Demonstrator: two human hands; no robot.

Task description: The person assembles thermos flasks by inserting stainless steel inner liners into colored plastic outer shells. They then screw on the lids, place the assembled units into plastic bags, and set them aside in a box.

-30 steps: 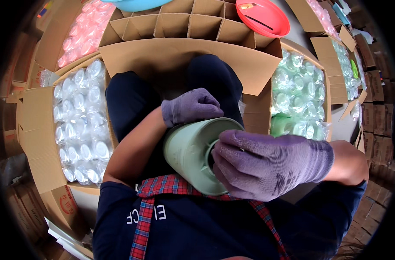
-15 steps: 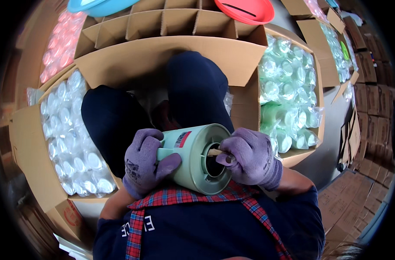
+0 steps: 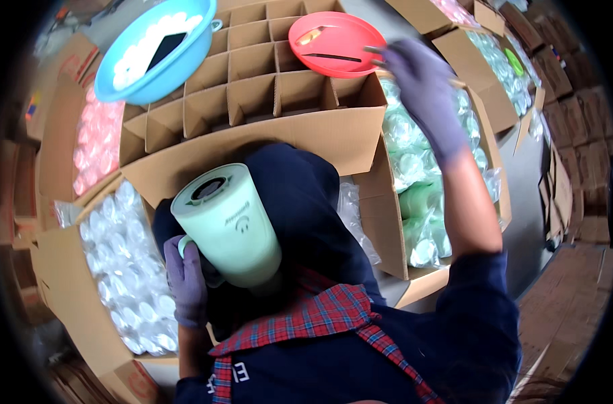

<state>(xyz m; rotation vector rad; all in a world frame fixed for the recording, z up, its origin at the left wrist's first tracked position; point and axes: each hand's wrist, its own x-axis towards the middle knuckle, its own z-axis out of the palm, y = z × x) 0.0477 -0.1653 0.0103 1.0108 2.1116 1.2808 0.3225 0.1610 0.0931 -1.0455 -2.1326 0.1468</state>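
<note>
left hand (image 3: pixel 187 286): curled round green jug (image 3: pixel 236 232) handle (image 3: pixel 183 244) | right hand (image 3: pixel 424 91): pinching thin tool (image 3: pixel 372 50), red basin (image 3: pixel 352 40) just left | step: apparently basin-side reach; calls for steady jug, careful aim

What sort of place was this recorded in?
It looks like a packing area in a warehouse or workshop, though I can't be sure which. Brown cartons are stacked at the right, a divided carton stands open in front, and plastic-wrapped white pieces fill a box at the left.
</note>
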